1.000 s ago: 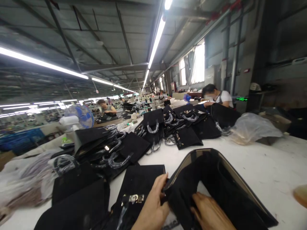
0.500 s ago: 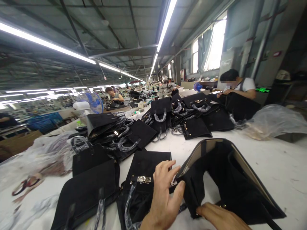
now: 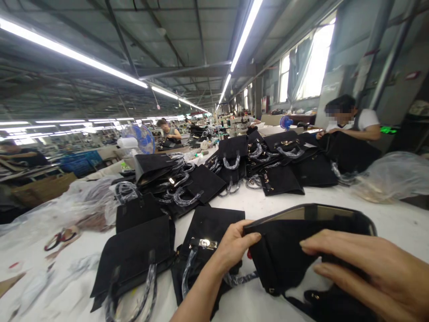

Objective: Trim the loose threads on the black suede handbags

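Note:
My left hand (image 3: 234, 243) is closed on the left edge of a black handbag (image 3: 278, 250), its thumb on the front and its fingers behind. The bag's mouth gapes, with a beige strip along the inner rim. My right hand (image 3: 372, 264) is over the bag's right part, fingers stretched out and the thumb side apart, with nothing seen in it. Left of my left hand lies a second black handbag (image 3: 214, 223) with a metal clasp (image 3: 208, 243) and a plastic-wrapped handle. Another black handbag (image 3: 140, 250) lies further left.
Several black handbags (image 3: 208, 181) are heaped across the white table (image 3: 395, 219). Scissors (image 3: 60, 237) and clear plastic sheeting (image 3: 87, 197) lie at the left; a plastic bag (image 3: 395, 179) sits at the right. A blue fan (image 3: 144, 138) stands behind the heap. A co-worker (image 3: 355, 120) sits at the far right.
My left hand has closed on the handbag's edge. My right hand has come up from the lower corner and lies further right. The bag has turned and its opening looks flatter; the view has shifted.

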Available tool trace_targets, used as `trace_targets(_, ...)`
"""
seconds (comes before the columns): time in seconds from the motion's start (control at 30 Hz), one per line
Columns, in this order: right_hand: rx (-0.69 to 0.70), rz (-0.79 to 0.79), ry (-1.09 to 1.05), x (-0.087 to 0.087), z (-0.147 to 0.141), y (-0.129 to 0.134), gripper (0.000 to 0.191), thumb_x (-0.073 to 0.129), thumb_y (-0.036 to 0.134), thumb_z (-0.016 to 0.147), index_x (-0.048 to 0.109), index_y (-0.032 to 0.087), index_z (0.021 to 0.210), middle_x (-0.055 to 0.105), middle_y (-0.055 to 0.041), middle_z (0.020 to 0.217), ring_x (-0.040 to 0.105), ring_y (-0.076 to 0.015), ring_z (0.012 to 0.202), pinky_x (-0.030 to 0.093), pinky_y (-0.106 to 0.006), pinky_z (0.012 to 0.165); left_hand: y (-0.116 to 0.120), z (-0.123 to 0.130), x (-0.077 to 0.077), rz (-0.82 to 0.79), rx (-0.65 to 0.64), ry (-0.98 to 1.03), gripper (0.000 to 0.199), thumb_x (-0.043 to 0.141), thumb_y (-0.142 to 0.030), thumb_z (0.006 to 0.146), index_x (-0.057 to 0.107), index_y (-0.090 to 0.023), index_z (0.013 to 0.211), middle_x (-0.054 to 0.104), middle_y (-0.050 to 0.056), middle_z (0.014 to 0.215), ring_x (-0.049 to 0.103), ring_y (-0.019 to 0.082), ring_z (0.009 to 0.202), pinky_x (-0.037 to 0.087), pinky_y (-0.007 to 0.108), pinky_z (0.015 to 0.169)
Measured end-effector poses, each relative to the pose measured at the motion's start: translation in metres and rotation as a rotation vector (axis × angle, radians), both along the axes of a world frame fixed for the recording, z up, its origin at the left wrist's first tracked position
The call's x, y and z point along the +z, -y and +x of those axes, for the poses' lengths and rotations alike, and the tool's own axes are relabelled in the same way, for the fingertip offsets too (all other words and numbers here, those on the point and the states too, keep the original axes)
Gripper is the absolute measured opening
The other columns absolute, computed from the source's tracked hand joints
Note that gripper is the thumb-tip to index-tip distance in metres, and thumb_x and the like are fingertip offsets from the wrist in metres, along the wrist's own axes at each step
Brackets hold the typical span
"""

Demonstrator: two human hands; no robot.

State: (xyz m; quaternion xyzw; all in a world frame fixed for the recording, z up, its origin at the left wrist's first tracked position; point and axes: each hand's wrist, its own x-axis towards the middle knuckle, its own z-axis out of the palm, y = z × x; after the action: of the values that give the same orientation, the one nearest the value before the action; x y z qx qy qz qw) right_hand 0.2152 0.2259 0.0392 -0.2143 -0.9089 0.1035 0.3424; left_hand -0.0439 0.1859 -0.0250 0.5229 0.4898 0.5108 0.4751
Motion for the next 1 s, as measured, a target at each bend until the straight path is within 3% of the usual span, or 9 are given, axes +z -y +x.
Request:
trace_targets(0.1,0.087,0.017,0.142,0.018,-0.020,-0.015,0.021,0.053,0.042,0.090,0.065,0.031,0.103,0.068,-0.0009,0.095,0.064,-0.0169,0.078,0.054,-0.026,0.065,-0.009,0.001,-0.008,0.073,0.092,0.064,0.036,0.068,-0.031,0.077,0.066,-0.012,0.107,0.067,0.006,0.094,0.060,0.017,0.082,0.047,0.025,0.076)
trace_targets(0.27,0.025,0.051,0.255,0.014,-0.053,-0.044,0.018,0.055,0.035,0.088,0.065,0.025,0.098,0.064,-0.0047,0.100,0.059,-0.0211,0.091,0.049,-0.036,0.081,-0.013,0.004,-0.016,0.119,0.129,0.107,0.040,0.067,-0.034,0.079,0.063,-0.012,0.112,0.067,0.007,0.102,0.059,0.021,0.094,0.046,0.028,0.084)
trace_targets(0.4,0.000,0.095,0.341,0.009,-0.073,-0.062,0.010,0.056,0.027,0.087,0.064,0.022,0.091,0.062,-0.0038,0.093,0.055,-0.0202,0.088,0.046,-0.035,0.080,-0.011,0.003,-0.015,0.133,0.141,0.096,0.036,0.064,-0.040,0.083,0.066,-0.013,0.107,0.066,0.005,0.097,0.057,0.018,0.089,0.044,0.025,0.081)
trace_targets(0.57,0.031,0.152,0.389,0.007,-0.089,-0.061,0.004,0.062,0.023,0.083,0.063,0.021,0.080,0.059,-0.0029,0.086,0.051,-0.0197,0.085,0.042,-0.033,0.075,-0.010,0.005,-0.013,0.163,0.136,0.106,0.033,0.066,-0.037,0.082,0.068,-0.012,0.103,0.065,0.004,0.092,0.055,0.016,0.085,0.042,0.024,0.079)
trace_targets(1.0,0.033,0.076,0.379,0.003,-0.092,-0.057,0.017,0.059,0.019,0.084,0.056,0.018,0.067,0.054,-0.0054,0.082,0.045,-0.0202,0.084,0.040,-0.033,0.074,-0.008,0.013,-0.011,0.127,0.126,0.142,0.030,0.070,-0.035,0.077,0.070,-0.012,0.097,0.060,0.003,0.083,0.047,0.012,0.071,0.035,0.022,0.066)
